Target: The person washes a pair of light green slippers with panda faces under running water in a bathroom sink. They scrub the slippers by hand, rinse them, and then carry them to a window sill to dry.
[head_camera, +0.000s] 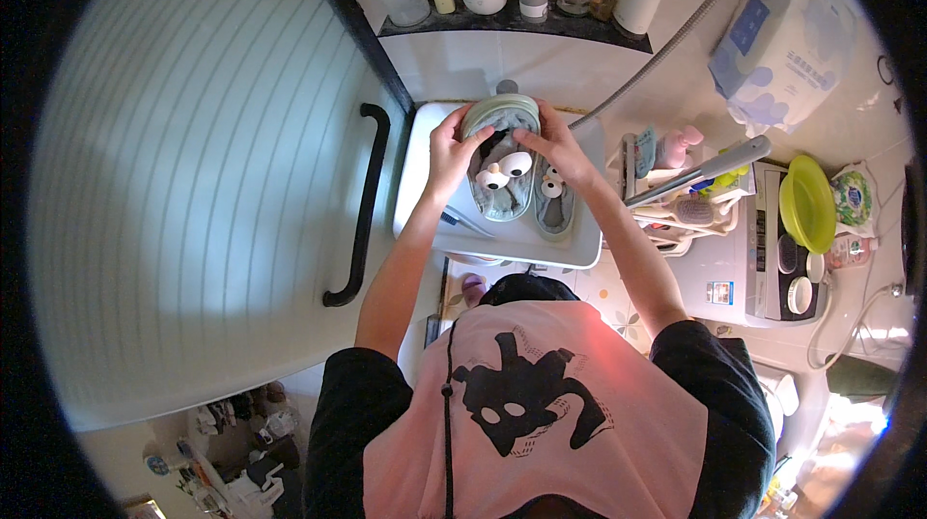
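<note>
Above a white sink basin (424,135), my left hand (454,150) and my right hand (559,144) grip a grey-green plush-lined slipper (505,202) by its two sides at the far end. My thumbs press on its grey lining near a dark patch. Two white bulging cartoon eyes and a small peach-coloured knob sit on the slipper. Down in the basin, under my right forearm, lies a matching slipper (555,218), partly hidden. A brush (469,222) with a pale handle rests to the left of the held slipper; my left wrist is close to it.
A frosted glass door (210,157) with a black handle (369,207) stands at left. Bottles line a black shelf (500,25) behind the basin. A metal shower hose (666,34) crosses at upper right. On the right stand a washing machine (713,280) and a lime-green bowl (807,204).
</note>
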`<action>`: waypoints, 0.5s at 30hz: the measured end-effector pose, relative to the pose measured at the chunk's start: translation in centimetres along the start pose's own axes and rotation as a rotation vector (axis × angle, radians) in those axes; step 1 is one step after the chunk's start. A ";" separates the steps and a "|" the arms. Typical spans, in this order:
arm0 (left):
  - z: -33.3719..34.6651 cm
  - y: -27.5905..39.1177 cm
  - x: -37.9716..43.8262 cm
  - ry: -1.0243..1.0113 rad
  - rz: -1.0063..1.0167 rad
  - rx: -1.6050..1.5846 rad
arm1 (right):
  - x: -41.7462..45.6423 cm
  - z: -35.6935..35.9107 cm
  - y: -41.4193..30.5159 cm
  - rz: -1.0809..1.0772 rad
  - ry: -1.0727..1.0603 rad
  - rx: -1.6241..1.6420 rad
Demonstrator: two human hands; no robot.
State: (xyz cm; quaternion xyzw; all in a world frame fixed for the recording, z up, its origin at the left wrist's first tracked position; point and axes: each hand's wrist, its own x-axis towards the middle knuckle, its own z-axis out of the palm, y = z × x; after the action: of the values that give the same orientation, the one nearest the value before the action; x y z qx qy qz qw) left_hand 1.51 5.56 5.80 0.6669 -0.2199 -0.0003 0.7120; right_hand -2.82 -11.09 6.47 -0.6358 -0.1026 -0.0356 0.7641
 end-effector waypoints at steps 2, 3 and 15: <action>0.1 0.0 -0.2 0.024 -0.032 -0.054 | -0.2 0.1 0.0 -0.017 0.047 0.000; 0.1 0.1 -0.2 0.008 -0.043 -0.041 | -0.2 0.3 0.0 -0.025 0.067 0.002; 1.0 0.1 0.1 -0.048 0.098 0.140 | 0.3 0.3 1.3 -0.033 0.195 -0.209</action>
State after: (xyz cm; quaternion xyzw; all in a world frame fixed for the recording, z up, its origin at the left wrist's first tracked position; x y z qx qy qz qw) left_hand 1.26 4.59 5.93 0.7033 -0.2687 0.0338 0.6573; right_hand -2.36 -10.50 5.33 -0.7037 -0.0341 -0.1204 0.6994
